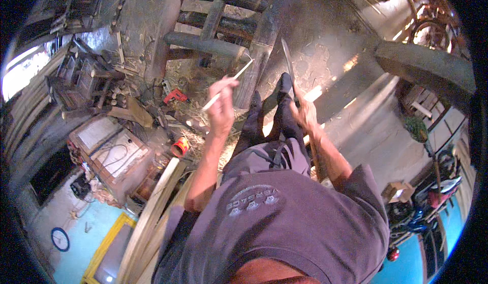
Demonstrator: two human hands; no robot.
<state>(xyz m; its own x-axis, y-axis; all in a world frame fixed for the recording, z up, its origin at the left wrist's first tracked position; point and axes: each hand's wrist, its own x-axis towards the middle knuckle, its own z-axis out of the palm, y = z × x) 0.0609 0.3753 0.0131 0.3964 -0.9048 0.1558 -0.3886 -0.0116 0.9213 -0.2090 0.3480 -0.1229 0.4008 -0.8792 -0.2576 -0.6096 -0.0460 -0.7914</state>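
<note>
My left hand (pixel 220 112) is closed around a thin, pale wooden stick (pixel 244 68), which slants up to the right with both ends sticking out. In my right hand (pixel 305 115) is a long knife (pixel 288 59), gripped by its handle, its narrow blade pointing away from me. Stick and blade are apart. Just beyond both hands stands a heavy frame of dark wooden poles (pixel 211 42), with several rails across it. Wood shavings (pixel 203 88) litter the floor under and around the frame.
A red power tool (pixel 176 96) lies on the floor left of my left hand, with an orange-red can (pixel 180 146) closer to me. At the left stand a wooden chair (pixel 76 80) and a low table (pixel 114 149). Long planks (pixel 147 223) lean beside me. A thick beam (pixel 427 63) juts in from the right.
</note>
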